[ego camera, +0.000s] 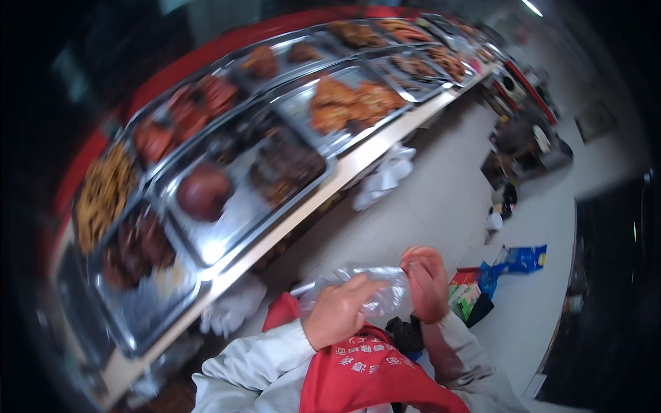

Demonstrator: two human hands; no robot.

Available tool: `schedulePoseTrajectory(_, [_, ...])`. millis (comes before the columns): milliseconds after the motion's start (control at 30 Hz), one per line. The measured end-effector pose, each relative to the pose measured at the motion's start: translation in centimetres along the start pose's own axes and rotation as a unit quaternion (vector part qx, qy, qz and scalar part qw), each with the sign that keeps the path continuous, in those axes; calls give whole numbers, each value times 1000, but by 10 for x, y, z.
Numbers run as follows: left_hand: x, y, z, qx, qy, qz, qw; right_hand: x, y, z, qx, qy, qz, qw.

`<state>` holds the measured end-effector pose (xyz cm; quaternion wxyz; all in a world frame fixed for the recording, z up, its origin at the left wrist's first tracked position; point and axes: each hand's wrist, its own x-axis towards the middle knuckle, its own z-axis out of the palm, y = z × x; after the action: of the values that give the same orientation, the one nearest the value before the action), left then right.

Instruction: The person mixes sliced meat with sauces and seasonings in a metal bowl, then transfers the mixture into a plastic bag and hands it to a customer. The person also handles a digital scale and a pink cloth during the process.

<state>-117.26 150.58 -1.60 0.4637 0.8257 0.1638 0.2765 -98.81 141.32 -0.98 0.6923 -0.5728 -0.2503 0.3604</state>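
A crumpled clear plastic bag [390,297] stretches between my two hands, in front of the red apron on my body. My left hand [338,310] holds its near-left part, with the fingers lying across the plastic. At the bag's right end, my right hand [426,281] has its fingers bent together on the edge. The left palm and thumb are hidden from view. Left of my hands runs a counter with metal trays; the closest tray [150,315] holds dark brown braised meat [137,248].
Further trays hold a round reddish-brown piece [205,192], orange-brown cooked poultry [353,106] and yellow strips [106,193]. White plastic bags [384,175] hang under the counter's pale edge [289,222]. At right, a blue package [521,258] and boxes [465,299] lie beside a dark glossy surface [614,289].
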Motion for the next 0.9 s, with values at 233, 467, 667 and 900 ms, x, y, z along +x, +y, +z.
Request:
schedulePoseTrajectory(233, [236, 22, 85, -91, -171, 46, 980, 84, -70, -205, -310, -133, -59, 940])
schedulePoseTrajectory(467, [471, 8, 198, -182, -81, -115, 973, 210, 14, -402, 285, 190, -37, 939])
schedulePoseTrajectory(667, [623, -7, 285, -125, -4, -124, 984, 346, -97, -448, 316, 54, -18, 947])
schedulePoseTrajectory(900, [785, -39, 359, -114, 27, -149, 982, 510, -145, -547, 40, 99, 9, 994])
